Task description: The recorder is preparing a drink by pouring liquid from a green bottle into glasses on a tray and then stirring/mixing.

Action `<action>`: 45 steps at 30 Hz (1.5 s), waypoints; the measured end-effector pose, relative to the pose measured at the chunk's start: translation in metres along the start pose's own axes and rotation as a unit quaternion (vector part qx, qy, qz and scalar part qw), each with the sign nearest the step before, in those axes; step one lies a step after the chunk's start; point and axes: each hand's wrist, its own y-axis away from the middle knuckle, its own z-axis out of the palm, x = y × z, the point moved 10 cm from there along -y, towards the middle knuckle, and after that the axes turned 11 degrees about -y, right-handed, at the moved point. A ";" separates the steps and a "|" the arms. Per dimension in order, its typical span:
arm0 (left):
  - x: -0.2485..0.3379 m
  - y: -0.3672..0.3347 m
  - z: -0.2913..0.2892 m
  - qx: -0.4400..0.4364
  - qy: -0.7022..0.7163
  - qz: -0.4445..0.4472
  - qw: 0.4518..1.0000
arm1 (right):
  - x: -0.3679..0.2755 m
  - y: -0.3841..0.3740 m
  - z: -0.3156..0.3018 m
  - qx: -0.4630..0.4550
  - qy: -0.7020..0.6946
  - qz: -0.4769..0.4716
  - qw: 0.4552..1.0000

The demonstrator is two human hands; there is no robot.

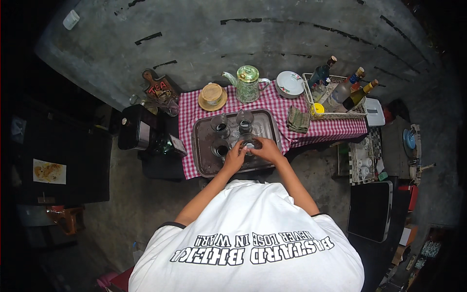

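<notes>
A dark brown serving tray (201,152) rests on a pink-and-white checked cloth (186,104). At its front right, both my hands are around a clear glass (250,142). My left hand (235,159) has its fingers against the glass's near left side. From the right, my right hand (267,150) curls over it. My fingers partly hide the glass and what is in it. Three other clear glasses with dark contents stand on the tray: one at the front left (220,149), one at the back left (220,127) and one at the back right (244,124).
Behind the tray are a lidded wooden pot on a saucer (212,96), a green speckled teapot (248,87) and white bowls (290,84). A folded cloth (298,120) lies right of it, near a wire basket of bottles (335,109). A black dispenser (134,129) stands left.
</notes>
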 end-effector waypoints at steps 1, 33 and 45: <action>0.001 -0.001 0.000 0.001 -0.003 -0.001 1.000 | 0.000 0.000 -0.001 0.001 0.000 0.000 1.000; -0.001 -0.002 0.000 0.033 -0.062 -0.017 0.997 | 0.005 -0.004 0.001 0.009 -0.026 -0.018 0.999; 0.004 -0.003 -0.002 0.031 -0.060 -0.030 0.997 | 0.011 -0.006 0.000 0.007 -0.026 -0.011 1.000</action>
